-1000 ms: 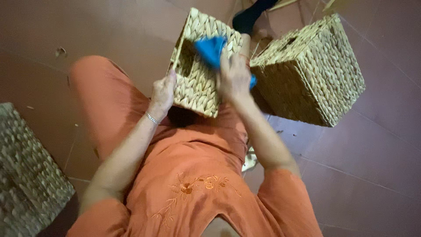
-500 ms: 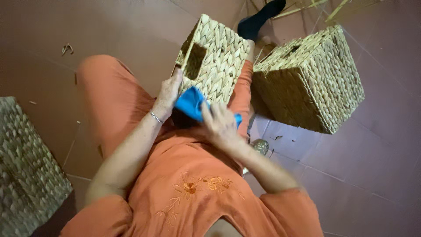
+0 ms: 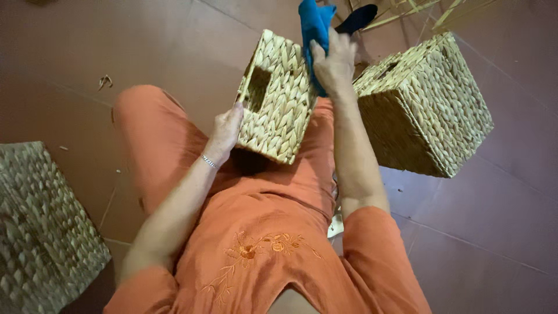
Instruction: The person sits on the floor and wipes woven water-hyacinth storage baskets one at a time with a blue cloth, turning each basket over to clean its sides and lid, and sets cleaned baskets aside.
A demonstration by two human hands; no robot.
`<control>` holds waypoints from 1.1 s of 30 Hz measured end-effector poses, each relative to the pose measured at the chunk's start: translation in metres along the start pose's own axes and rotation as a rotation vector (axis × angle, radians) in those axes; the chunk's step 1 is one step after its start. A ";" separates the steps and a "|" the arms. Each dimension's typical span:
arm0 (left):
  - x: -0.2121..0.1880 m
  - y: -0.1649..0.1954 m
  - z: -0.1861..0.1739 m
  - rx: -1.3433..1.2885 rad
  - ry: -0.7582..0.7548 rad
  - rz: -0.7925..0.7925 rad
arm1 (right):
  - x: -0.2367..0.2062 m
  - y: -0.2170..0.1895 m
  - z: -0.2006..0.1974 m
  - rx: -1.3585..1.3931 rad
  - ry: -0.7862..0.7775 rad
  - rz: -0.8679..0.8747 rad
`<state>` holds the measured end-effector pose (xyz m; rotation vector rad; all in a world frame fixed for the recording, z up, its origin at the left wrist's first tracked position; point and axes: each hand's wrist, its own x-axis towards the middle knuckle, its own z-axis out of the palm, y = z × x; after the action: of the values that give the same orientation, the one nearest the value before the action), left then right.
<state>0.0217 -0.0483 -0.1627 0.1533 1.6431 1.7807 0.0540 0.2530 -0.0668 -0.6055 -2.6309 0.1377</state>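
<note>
Two hands: left grip (image 3: 225, 129) clasping the woven basket (image 3: 279, 99), right grip (image 3: 334, 61) outstretched, clutching a blue cloth (image 3: 314, 26).

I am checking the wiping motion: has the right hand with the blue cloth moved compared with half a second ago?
Yes. The right hand with the blue cloth went from the near end of the held basket to its far end, away from the body.

Left hand (image 3: 225, 131) gripping woven basket (image 3: 279, 99) on lap, right hand (image 3: 332, 61) pressing blue cloth (image 3: 314, 26) against its far edge, second basket (image 3: 427, 104) beside
</note>
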 end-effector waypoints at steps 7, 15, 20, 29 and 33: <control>-0.022 0.063 -0.026 0.112 -0.206 -0.321 | -0.041 -0.010 -0.035 0.937 -0.271 0.390; 0.009 0.115 0.003 -0.105 -0.012 -0.177 | -0.069 -0.054 -0.068 1.114 -0.232 0.305; 0.002 0.113 0.020 0.122 0.137 0.233 | -0.072 -0.076 -0.104 1.032 -0.120 0.304; 0.032 0.042 -0.009 0.069 -0.048 0.130 | -0.148 -0.087 -0.035 0.763 0.015 0.163; 0.032 -0.014 -0.029 0.194 0.066 -0.204 | -0.187 -0.092 0.008 0.729 -0.167 0.175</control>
<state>-0.0122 -0.0553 -0.1924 0.0138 1.8090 1.4884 0.1656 0.0885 -0.1301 -0.5666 -2.4134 1.1764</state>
